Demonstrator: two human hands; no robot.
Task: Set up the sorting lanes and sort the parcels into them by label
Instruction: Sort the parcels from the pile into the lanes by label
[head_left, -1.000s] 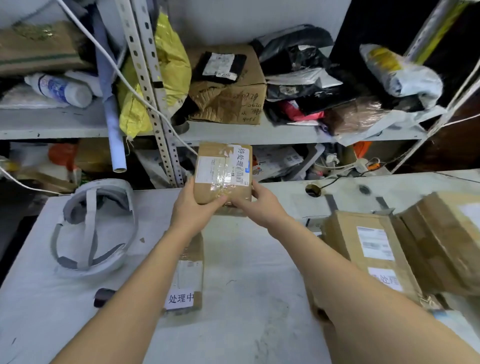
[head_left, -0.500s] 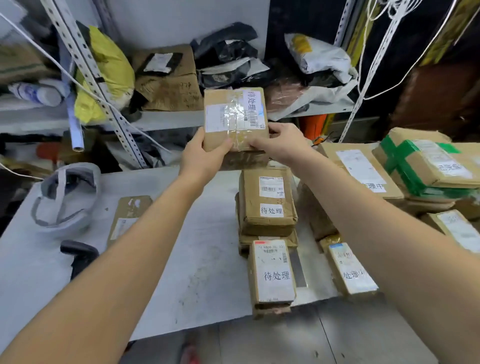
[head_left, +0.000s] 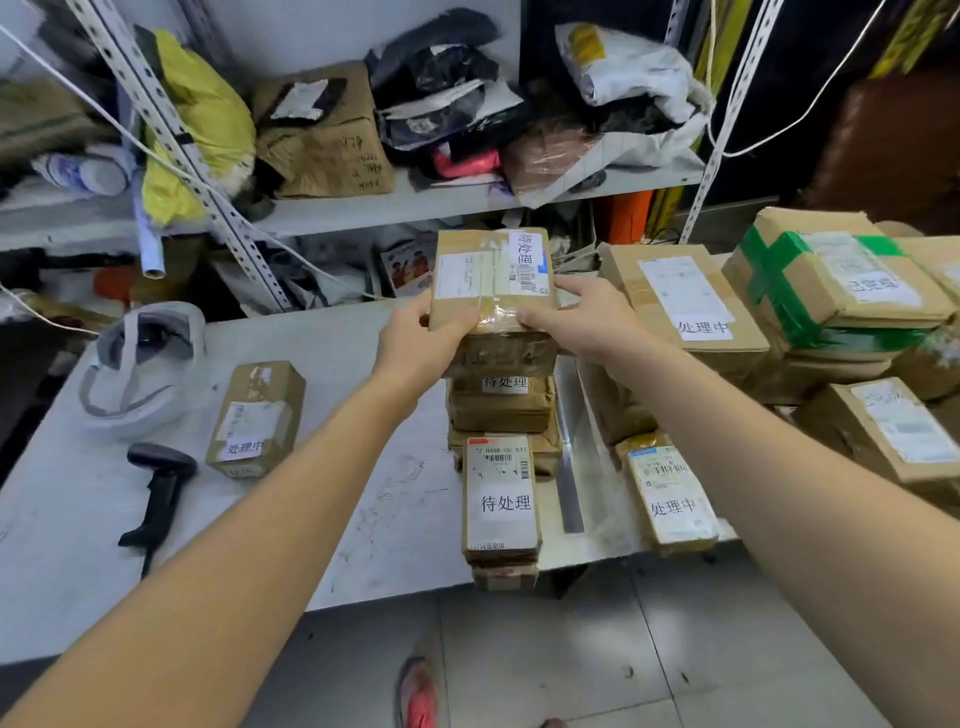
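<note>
Both hands grasped one brown cardboard parcel (head_left: 493, 280) at its near edge: the left hand (head_left: 415, 343) held the left corner with the thumb on top, and the right hand (head_left: 582, 317) pinched the right corner, its forefinger stretched along the side. The parcel was wrapped in glossy clear tape and bore a white shipping slip, a barcode and a white label reading 待处理. It was held right over the middle stack (head_left: 501, 400) of crumpled brown parcels on the white table (head_left: 337, 519); whether it touched the stack could not be told. One parcel in that stack showed 待处理 too, as did the flat front parcel (head_left: 501, 499) at the table's near edge, below a barcode and the digits "H468-00 033". To the left a lone box (head_left: 254, 418) was labelled 处理中. The same words marked a small taped parcel (head_left: 667, 499) on the right and a large carton (head_left: 685, 306) behind it. Farther right lay a box crossed with green tape (head_left: 831, 280), its label blurred. A black handheld scanner (head_left: 156, 488) lay near the left box.
</note>
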